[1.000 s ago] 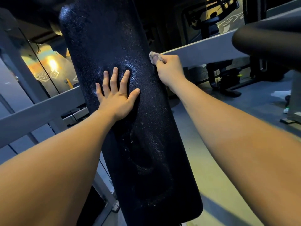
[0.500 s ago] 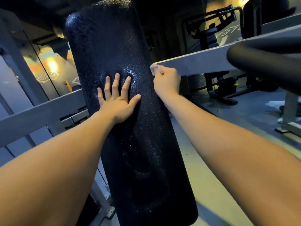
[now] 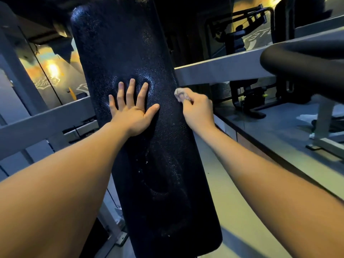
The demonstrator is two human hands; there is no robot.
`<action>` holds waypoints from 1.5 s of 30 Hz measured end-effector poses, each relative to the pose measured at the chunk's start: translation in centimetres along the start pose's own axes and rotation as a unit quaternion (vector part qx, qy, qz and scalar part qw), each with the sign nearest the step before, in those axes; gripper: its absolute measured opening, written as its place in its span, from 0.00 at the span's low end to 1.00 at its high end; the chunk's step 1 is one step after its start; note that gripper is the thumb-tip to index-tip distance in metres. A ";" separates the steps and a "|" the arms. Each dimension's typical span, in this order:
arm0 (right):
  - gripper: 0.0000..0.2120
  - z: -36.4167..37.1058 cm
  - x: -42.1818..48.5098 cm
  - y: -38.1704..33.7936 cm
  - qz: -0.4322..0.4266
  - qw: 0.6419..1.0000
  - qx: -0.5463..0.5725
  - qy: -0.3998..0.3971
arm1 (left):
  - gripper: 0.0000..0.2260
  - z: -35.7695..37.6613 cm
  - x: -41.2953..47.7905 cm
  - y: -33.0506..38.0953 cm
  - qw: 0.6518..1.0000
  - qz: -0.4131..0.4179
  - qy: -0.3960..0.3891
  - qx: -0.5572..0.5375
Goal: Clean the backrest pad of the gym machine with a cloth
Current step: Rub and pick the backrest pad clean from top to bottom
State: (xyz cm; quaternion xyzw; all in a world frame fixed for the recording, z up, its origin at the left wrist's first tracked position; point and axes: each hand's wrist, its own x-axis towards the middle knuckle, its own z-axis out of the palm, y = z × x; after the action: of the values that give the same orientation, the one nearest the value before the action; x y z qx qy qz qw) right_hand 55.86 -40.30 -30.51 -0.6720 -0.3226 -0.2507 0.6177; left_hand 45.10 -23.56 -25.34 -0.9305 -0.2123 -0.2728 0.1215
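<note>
A long black textured backrest pad (image 3: 160, 164) stands tilted in the middle of the head view, with faint smears and white specks on its lower half. My left hand (image 3: 133, 110) presses flat on the pad's middle, fingers spread and straight. My right hand (image 3: 198, 108) grips a small crumpled pale cloth (image 3: 180, 94) and holds it against the pad's right edge, level with the left hand.
Grey steel beams (image 3: 219, 71) of the machine run behind the pad on both sides. A black padded roller (image 3: 305, 62) juts in at the upper right. Another gym machine (image 3: 245, 53) stands beyond, on a grey floor (image 3: 279, 131). A pale floor strip lies right of the pad.
My right hand with the cloth has slid slightly down the pad's right edge. The left hand stays pressed on the pad.
</note>
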 end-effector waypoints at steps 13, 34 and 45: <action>0.13 1.0 2.9 -0.9 0.013 0.999 -0.011 0.034 | 0.35 0.2 0.0 0.0 1.000 0.006 0.016 -0.001; 0.07 2.4 3.4 -2.1 -0.099 0.987 -0.095 0.082 | 0.34 0.4 -0.1 0.0 0.999 0.009 0.030 -0.011; 0.12 1.7 -2.0 1.0 -0.285 0.939 -0.182 0.055 | 0.32 0.7 -0.2 -0.5 0.998 0.025 0.057 -0.032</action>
State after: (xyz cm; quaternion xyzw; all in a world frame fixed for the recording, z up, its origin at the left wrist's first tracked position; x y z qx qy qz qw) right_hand 55.16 -38.89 -32.79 -0.6380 -0.4150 -0.5075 0.4041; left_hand 45.07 -22.94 -25.98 -0.9219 -0.1726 -0.3290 0.1099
